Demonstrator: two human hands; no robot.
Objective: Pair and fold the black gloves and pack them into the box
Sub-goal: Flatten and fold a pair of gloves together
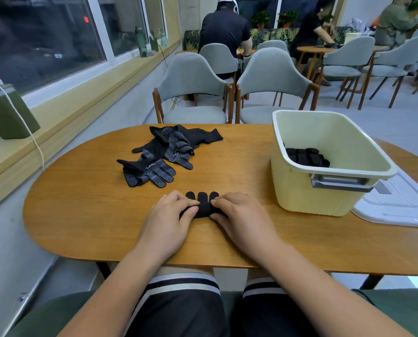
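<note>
Head view. Gloves first: one folded black bundle (201, 206) pinched between both hands, three fingertips poking out past the hands on the far side. Left hand (171, 215) presses down on bundle's left end, fingers curled over it; right hand (237, 215) does the same on the right end, thumb and fingers closed on the fabric. Both rest on the worktop (86, 215) near its front edge.

Loose gloves: heap (171, 147) ahead and left of the hands, well apart from them, dotted palms up. Looks like four or so overlapping, exact count can't be told. Nearest one (149, 172) lies just ahead-left of the left hand, not touching it.

Box (324, 186): one, cream plastic with a grey handle, ahead and right of the right hand, near but apart. Inside, one folded black glove bundle (306, 156) on the bottom, against the near-left wall.

One white lid (397, 205) flat on the worktop, right of the box, partly tucked behind it.

Nothing sits between hands and box. Two grey chairs (193, 93) beyond the worktop's far edge. Three other people further back at other tables.
</note>
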